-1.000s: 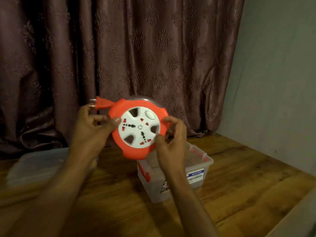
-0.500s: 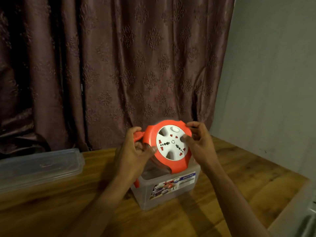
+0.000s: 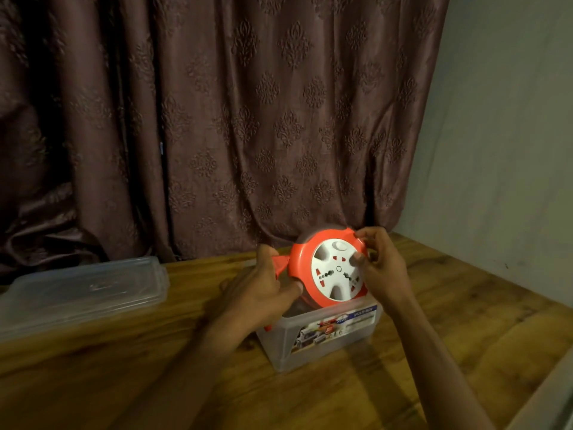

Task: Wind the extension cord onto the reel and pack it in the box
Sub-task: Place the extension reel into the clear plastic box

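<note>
Both hands held the orange reel tilted over the open mouth of the clear box, its lower edge already dipping past the rim. The left hand gripped the reel's left side, thumb against the orange rim, with the orange plug poking out just above its knuckles. The right hand pinched the opposite side, its thumb pressed on the white socket face.

No loose cord trailed from either hand, so the winding looked finished (the cord itself was hidden inside the housing, so this was a judgement). What remained, it seemed, was to lower the reel fully into the box directly beneath the hands and then close it with the clear lid, which lay flat on the wooden table well to the left of the left hand.

A blue strip on the box's label, below the right wrist, appeared to read "MULTI BOX"; the smaller print and the logo beside it were too blurred to make out.
</note>
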